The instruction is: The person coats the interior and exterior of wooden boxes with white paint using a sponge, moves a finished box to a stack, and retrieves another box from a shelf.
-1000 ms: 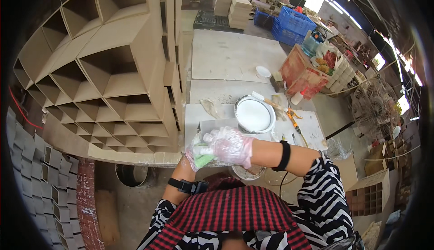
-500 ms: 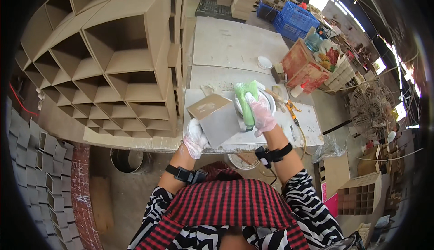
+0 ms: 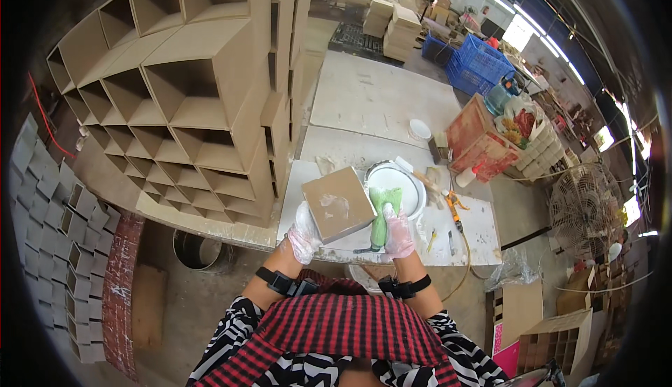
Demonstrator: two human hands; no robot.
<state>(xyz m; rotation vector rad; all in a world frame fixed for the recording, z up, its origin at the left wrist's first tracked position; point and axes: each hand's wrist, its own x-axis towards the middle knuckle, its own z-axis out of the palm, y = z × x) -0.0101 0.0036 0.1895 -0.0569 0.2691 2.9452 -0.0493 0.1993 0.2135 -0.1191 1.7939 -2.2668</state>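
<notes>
Fingers of the gloved left hand point(image 3: 304, 236), partly closed, hold a brown-topped box point(image 3: 337, 203) above the desk's point(image 3: 476, 220) near edge; the right hand point(image 3: 399, 236) is wrapped around a green cloth point(image 3: 379, 229), its far end overlapping the white bucket point(image 3: 423, 196). Wetting seems in hand; wiping would call for a steady box.

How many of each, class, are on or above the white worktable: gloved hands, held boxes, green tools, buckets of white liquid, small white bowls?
Gloved hands: 2 (left hand, right hand)
Held box: 1
Green tool: 1
Bucket: 1
Small white bowl: 1
Total: 6
</notes>
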